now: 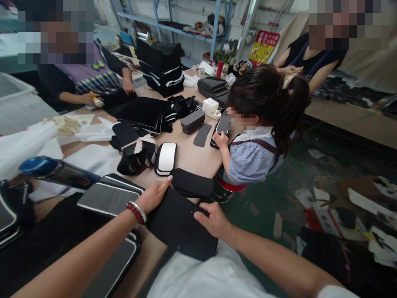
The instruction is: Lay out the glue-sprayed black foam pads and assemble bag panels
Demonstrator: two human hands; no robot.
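A large flat black panel [182, 223], probably fabric or foam, lies over the table edge and my lap. My left hand [155, 193] holds its upper left edge, with the fingertips at the corner of a smaller rounded black piece [192, 183]. On the panel's right edge my right hand [215, 220] is closed, thumb on top and the other fingers partly hidden. Just beyond is a black pad with a white top [166, 157]. Left of my left hand lie stacked dark grey panels with white borders [108, 194].
The table [189, 155] also bears a blue-lidded bottle [58, 170], a bundle of black pieces [133, 149], grey pads [192, 121] and tall black stacks [159, 68]. Co-workers sit at left [89, 78] and right [256, 151]; another person [310, 58] is behind. Scraps litter the floor [338, 207].
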